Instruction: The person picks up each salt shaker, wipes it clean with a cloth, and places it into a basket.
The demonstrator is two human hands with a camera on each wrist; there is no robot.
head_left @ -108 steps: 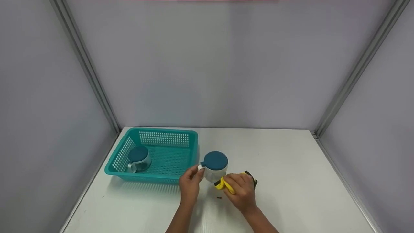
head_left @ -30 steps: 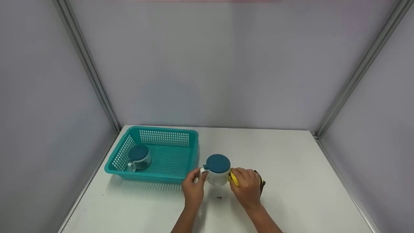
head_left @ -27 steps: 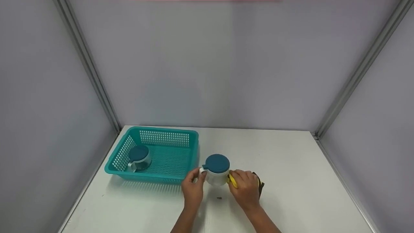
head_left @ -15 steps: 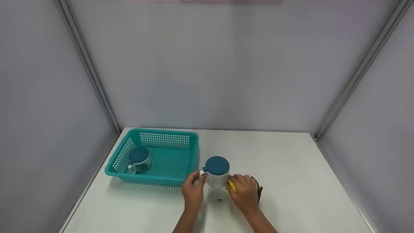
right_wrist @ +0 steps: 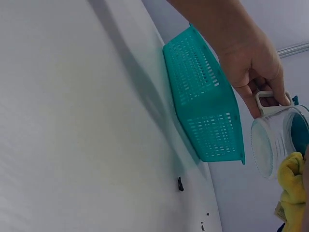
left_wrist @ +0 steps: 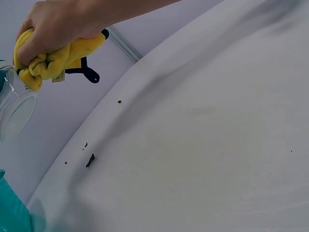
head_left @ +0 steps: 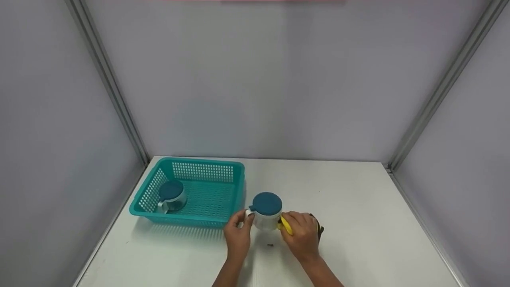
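Observation:
A clear jar [head_left: 266, 222] with a round blue lid [head_left: 267, 203] and a white handle is held up off the table in the head view. My left hand [head_left: 238, 235] grips the jar's handle [right_wrist: 273, 102], which the right wrist view shows between thumb and fingers. Bunched in my right hand [head_left: 301, 233] is a yellow cloth [head_left: 286, 226] with black edging, touching the jar's right side. The left wrist view shows the cloth's folds [left_wrist: 53, 63] and a black loop [left_wrist: 90, 73] hanging from it. Much of the cloth is hidden inside the right hand.
A teal plastic basket [head_left: 186, 219] stands at the back left of the white table [head_left: 358, 223]. Inside it, at its left end, sits a similar lidded jar [head_left: 172, 195]. Small dark bits [head_left: 270, 245] lie on the table below the hands. Grey panels [head_left: 255, 79] enclose the table.
Since the earliest frame, my right hand has carried the cloth from the jar's lower front to its right side. The jar has shifted slightly nearer. Over the last half second little moves.

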